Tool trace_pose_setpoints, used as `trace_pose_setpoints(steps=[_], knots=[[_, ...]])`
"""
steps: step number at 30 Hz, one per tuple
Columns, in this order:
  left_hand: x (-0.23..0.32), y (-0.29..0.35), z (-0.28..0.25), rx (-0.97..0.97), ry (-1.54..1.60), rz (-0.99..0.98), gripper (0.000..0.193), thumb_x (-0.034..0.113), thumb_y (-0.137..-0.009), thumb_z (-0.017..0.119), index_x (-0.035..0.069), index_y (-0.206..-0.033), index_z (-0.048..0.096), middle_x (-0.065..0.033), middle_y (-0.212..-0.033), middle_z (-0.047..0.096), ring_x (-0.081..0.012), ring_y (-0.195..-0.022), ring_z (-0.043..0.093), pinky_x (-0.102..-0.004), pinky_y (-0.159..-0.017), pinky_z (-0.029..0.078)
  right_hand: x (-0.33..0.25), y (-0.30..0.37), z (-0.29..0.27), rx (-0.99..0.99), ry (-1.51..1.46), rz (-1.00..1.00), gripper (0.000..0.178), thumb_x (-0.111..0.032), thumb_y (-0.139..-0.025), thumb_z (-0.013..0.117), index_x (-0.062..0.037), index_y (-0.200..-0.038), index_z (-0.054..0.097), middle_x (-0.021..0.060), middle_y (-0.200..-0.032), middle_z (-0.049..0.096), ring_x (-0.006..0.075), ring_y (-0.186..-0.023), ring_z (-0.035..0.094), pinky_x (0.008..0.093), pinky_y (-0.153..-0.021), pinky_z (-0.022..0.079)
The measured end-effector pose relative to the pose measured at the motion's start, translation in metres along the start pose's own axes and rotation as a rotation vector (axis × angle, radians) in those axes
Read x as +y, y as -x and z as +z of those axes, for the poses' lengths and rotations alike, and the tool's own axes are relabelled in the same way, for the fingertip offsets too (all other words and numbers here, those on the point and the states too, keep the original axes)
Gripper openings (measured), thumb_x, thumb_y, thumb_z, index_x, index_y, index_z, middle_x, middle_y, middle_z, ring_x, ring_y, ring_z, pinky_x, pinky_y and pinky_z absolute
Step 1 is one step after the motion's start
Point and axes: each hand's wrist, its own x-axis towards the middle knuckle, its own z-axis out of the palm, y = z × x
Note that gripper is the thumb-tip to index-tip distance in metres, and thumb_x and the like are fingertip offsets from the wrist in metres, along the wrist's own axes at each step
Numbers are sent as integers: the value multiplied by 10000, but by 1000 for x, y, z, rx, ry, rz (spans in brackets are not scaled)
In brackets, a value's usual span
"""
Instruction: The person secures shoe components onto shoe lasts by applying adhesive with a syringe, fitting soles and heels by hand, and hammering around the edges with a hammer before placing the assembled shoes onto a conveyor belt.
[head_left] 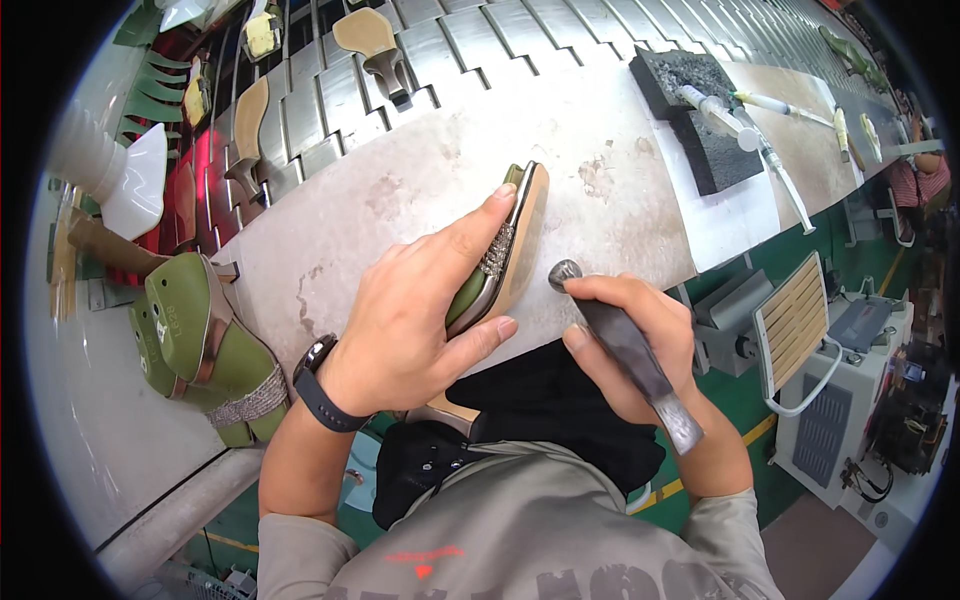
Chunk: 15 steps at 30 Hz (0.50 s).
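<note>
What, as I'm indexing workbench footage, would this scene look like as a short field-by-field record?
left hand: the left hand holds a green shoe with a glittery band, tan sole facing right
right hand: the right hand grips a dark metal tool with a rounded end
contact: tool and shoe apart
left side: green shoe lasts, one with a glittery strap
right side: dark blocks with syringes on them
beyond bench: metal-slat conveyor carrying tan heeled pieces
</note>
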Motion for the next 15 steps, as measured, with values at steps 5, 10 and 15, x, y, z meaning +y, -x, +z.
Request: trace_pose_setpoints(steps=[5,10,15], knots=[[2,2,-5,-20,2,-33,999,174,-811,827,-45,-1642,320,-272,-1511,563,-444,-1205,642,-459,-1054,482,-25,-6,-18,311,-276,-69,422,-298,-899,807,-6,-1191,716,152,-922,702,235,-843,694,308,-716,536],[-1,2,-1,26,-30,-38,1048,122,-784,851,-47,-1648,283,-246,-1299,661,-412,-1056,666,-457,-896,508,-26,-41,1,-6,-305,88,301,-113,-904,830,6,-1145,694,197,-1107,745,275,-1110,753,353,-971,592],[-6,3,-2,0,44,-50,1061,119,-756,863,-48,-1641,303,-243,-1347,644,-402,-1081,659,-451,-903,501,-29,-54,-3,-61,-350,158,264,6,-881,807,33,-1119,697,189,-1087,776,292,-1062,783,343,-907,612]])
